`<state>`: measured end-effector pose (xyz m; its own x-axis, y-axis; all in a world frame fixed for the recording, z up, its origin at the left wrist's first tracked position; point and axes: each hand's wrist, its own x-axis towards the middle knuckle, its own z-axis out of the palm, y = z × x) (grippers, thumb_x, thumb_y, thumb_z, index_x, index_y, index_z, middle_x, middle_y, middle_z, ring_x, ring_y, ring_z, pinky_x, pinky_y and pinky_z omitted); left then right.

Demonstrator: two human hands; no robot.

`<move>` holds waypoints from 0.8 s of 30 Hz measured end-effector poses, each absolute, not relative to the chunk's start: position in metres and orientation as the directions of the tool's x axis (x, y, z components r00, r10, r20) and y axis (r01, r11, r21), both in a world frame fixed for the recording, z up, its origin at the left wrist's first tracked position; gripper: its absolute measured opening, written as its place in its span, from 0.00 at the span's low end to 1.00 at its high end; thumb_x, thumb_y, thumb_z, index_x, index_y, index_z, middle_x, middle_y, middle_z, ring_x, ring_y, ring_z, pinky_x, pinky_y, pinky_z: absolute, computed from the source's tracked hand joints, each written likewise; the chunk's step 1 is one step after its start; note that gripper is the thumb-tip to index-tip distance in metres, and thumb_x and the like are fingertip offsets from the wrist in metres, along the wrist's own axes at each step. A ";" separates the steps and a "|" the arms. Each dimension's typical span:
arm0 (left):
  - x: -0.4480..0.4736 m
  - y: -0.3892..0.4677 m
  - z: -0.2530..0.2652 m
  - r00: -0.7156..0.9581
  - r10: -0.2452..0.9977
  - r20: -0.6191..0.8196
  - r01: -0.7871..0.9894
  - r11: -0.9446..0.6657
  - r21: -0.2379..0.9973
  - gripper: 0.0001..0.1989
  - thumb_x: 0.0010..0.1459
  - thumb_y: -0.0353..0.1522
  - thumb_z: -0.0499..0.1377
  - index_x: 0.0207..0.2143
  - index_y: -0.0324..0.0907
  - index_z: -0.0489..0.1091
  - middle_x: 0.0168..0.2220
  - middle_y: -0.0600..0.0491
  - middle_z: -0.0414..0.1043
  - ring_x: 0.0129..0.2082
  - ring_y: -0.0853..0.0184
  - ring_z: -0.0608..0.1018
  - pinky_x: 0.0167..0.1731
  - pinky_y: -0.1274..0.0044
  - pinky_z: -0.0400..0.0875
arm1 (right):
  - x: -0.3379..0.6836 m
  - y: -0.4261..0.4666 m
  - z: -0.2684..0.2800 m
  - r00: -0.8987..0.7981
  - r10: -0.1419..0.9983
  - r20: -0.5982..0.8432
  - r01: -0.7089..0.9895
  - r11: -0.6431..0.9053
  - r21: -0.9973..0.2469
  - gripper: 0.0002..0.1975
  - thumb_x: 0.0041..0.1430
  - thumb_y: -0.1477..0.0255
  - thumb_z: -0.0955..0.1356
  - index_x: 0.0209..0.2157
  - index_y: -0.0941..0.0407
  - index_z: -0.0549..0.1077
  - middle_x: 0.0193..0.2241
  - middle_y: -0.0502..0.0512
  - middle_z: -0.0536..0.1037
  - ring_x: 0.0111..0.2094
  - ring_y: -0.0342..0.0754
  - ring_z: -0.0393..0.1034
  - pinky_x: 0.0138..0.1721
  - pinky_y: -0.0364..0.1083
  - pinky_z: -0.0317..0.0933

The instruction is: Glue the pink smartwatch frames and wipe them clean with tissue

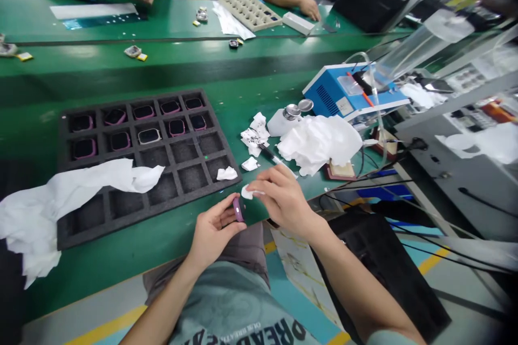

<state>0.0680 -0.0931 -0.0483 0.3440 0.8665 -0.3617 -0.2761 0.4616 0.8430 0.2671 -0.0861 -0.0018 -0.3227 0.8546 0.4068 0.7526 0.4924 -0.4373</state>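
Observation:
My left hand (211, 232) is closed around a purple smartwatch case (238, 209), held edge-up just in front of the table's near edge. Between the fingertips of my right hand (285, 197) is a small white wad of tissue (246, 192), close beside the watch. Left of my hands lies a black foam tray (149, 202) with square pockets; several watches, mostly purple and one pale (149, 136), sit in its two far rows. Crumpled tissue (227, 173) rests on the tray's near right corner. A black-and-silver pen-like tool (275, 159) lies beyond my right hand.
A long white cloth (93, 180) drapes over the tray's left part. To the right are a white tissue pile (319, 140), a small metal dish with lid (292, 112) and a blue machine (343, 91). Across the green bench (170, 70), co-workers' hands handle parts near a beige tray (249, 11).

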 end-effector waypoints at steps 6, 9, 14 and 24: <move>0.068 -0.091 -0.051 0.366 0.860 -0.355 -0.252 0.459 0.852 0.30 0.42 0.26 0.75 0.52 0.42 0.80 0.52 0.45 0.82 0.51 0.52 0.83 0.57 0.59 0.75 | 0.256 -0.095 -0.009 -0.445 0.822 0.356 0.725 0.564 -0.395 0.12 0.66 0.81 0.66 0.39 0.52 0.79 0.35 0.54 0.78 0.37 0.50 0.62 0.37 0.51 0.55; 0.068 -0.091 -0.051 0.367 0.860 -0.353 -0.237 0.454 0.859 0.31 0.43 0.26 0.76 0.52 0.41 0.80 0.48 0.45 0.84 0.47 0.53 0.84 0.56 0.59 0.76 | 0.260 -0.085 -0.009 -0.375 0.852 0.366 0.795 0.499 -0.346 0.13 0.66 0.82 0.65 0.41 0.52 0.79 0.36 0.55 0.78 0.39 0.51 0.63 0.39 0.52 0.55; 0.067 -0.091 -0.051 0.379 0.852 -0.360 -0.258 0.471 0.844 0.32 0.42 0.27 0.76 0.52 0.43 0.80 0.50 0.46 0.83 0.46 0.55 0.84 0.52 0.61 0.80 | 0.262 -0.092 -0.002 -0.422 0.833 0.358 0.739 0.545 -0.395 0.12 0.66 0.82 0.65 0.39 0.53 0.78 0.36 0.55 0.78 0.38 0.51 0.62 0.38 0.51 0.55; 0.064 -0.093 -0.051 0.413 0.826 -0.384 -0.265 0.513 0.817 0.32 0.42 0.25 0.75 0.53 0.44 0.79 0.52 0.45 0.82 0.48 0.53 0.84 0.54 0.59 0.79 | 0.263 -0.098 -0.008 -0.393 0.834 0.388 0.754 0.534 -0.383 0.14 0.65 0.83 0.64 0.39 0.52 0.77 0.35 0.56 0.77 0.37 0.51 0.63 0.36 0.51 0.55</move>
